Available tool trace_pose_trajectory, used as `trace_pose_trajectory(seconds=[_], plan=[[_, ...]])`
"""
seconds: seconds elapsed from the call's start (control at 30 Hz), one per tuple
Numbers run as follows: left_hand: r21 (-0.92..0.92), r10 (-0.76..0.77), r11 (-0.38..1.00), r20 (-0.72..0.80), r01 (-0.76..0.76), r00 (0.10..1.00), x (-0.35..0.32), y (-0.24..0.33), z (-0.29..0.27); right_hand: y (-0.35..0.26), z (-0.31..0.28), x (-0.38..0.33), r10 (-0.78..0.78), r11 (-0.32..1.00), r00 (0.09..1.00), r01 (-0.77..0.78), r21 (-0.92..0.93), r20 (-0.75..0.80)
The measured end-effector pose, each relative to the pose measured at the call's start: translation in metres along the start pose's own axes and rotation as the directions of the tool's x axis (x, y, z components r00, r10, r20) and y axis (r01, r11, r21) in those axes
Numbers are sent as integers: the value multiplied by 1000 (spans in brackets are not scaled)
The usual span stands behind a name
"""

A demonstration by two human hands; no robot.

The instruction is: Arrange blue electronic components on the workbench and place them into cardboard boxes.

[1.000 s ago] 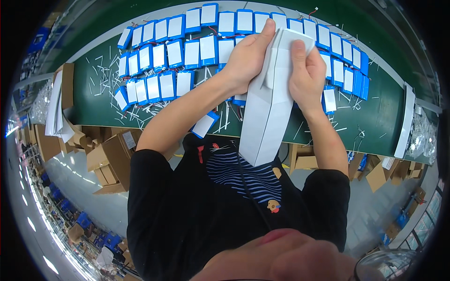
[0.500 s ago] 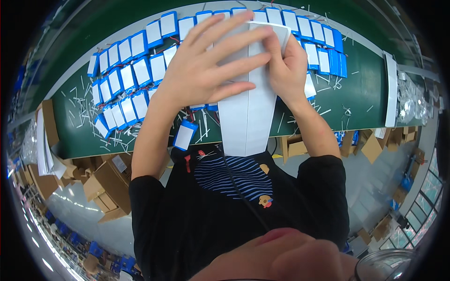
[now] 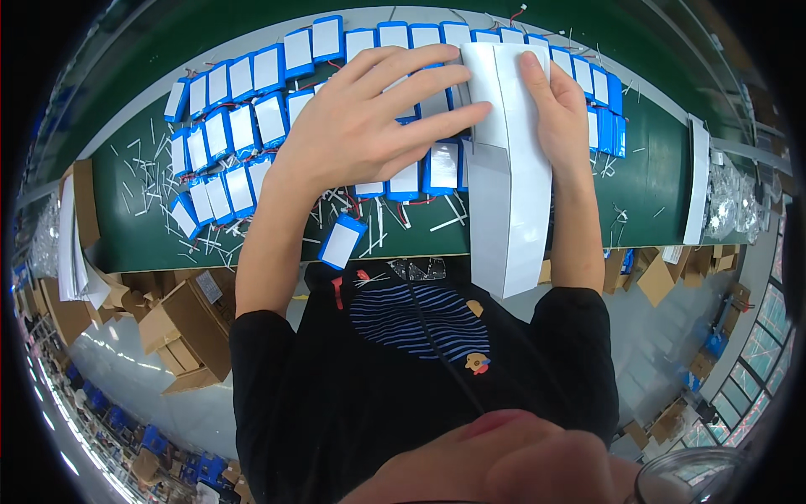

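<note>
A long white paper sheet (image 3: 527,202), creased lengthwise, hangs over the table's near edge. My right hand (image 3: 564,126) grips its upper right side, thumb on the face and the other fingers behind. With fingers stretched out, my left hand (image 3: 361,122) reaches to the sheet's upper left edge, its fingertips at or against the paper. Beneath both hands lie rows of blue battery packs (image 3: 243,128) with white labels and thin red wires; the sheet and left hand hide some. One single battery pack (image 3: 342,241) lies apart, close to the near edge.
Thin white paper strips (image 3: 220,249) are scattered over the green table (image 3: 659,181). At the right end stand a white panel (image 3: 697,181) and clear plastic bags (image 3: 735,197). Open cardboard boxes (image 3: 189,328) sit below the table's near side.
The sheet has shifted right and turned, its lower end now swung to the right. My right hand moved right with it; my left hand now reaches only its left edge instead of lying across it.
</note>
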State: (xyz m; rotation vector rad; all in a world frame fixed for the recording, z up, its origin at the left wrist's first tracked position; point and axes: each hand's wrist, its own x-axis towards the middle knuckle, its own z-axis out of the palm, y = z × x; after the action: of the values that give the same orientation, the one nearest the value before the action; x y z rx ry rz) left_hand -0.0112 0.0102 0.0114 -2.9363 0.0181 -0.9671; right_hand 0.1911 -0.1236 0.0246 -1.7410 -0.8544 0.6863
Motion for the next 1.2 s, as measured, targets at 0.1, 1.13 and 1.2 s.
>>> trace_pose_trajectory(seconds=[0.1,1.13,1.2], plan=[[-9,0,1000,-17,0,1000,1,1,0,0,0,0,-11,1000,1000,11,-10,-12],[-973,-622,57,139,222,770,6,4,18,86,-397,80,-387,543,780,-238,-805,-492],[-959,-614,-182,282,216,738,10,5,17,111,-423,91,-567,131,771,-261,-956,-288]])
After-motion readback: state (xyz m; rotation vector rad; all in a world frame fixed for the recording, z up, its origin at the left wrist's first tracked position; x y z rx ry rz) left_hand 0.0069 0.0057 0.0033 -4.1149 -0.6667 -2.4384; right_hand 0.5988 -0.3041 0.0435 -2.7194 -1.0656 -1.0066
